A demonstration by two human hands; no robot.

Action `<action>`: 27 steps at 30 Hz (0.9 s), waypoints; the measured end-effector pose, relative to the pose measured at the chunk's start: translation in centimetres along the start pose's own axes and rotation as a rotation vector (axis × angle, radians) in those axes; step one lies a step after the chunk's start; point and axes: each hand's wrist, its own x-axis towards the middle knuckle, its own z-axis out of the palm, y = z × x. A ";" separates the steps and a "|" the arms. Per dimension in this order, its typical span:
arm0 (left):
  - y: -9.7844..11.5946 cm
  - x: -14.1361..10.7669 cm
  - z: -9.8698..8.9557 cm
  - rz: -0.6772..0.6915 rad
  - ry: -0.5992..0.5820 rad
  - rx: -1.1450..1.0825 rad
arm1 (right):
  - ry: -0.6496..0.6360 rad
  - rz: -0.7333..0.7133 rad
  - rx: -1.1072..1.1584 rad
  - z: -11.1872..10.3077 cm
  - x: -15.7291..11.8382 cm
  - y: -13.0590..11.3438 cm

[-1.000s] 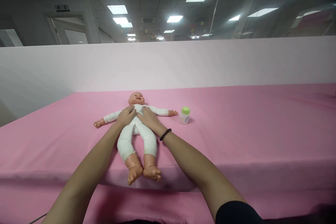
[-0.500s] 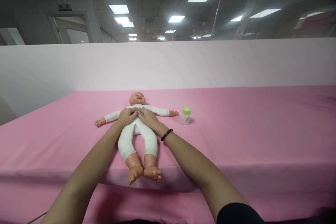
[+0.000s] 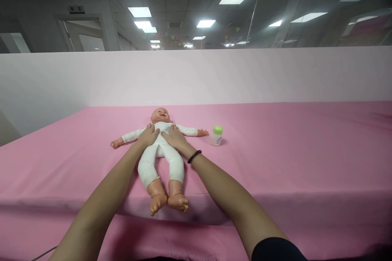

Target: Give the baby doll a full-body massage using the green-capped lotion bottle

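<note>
A baby doll (image 3: 159, 149) with a white cloth body lies on its back on the pink-covered table (image 3: 290, 151), its head away from me, its arms spread and its feet at the near edge. My left hand (image 3: 149, 135) rests flat on the left side of its chest. On the right side of the chest lies my right hand (image 3: 175, 136), fingers stretched toward the doll's shoulder. The thumbs point at each other with a small gap between them. Neither hand grips anything; both are open.
A small clear jar (image 3: 216, 136) with a green lid stands just right of the doll's outstretched hand. Behind the table runs a low white wall (image 3: 196, 75) with glass above it. A thin cable shows at the lower left.
My fingertips have moved apart, from meeting at the middle of the doll's chest outward to its two sides. The doll and the jar have stayed in place.
</note>
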 end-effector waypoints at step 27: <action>-4.9 -0.1 0.2 -0.167 -0.108 0.092 | 0.054 0.105 -0.116 -1.9 1.2 5.3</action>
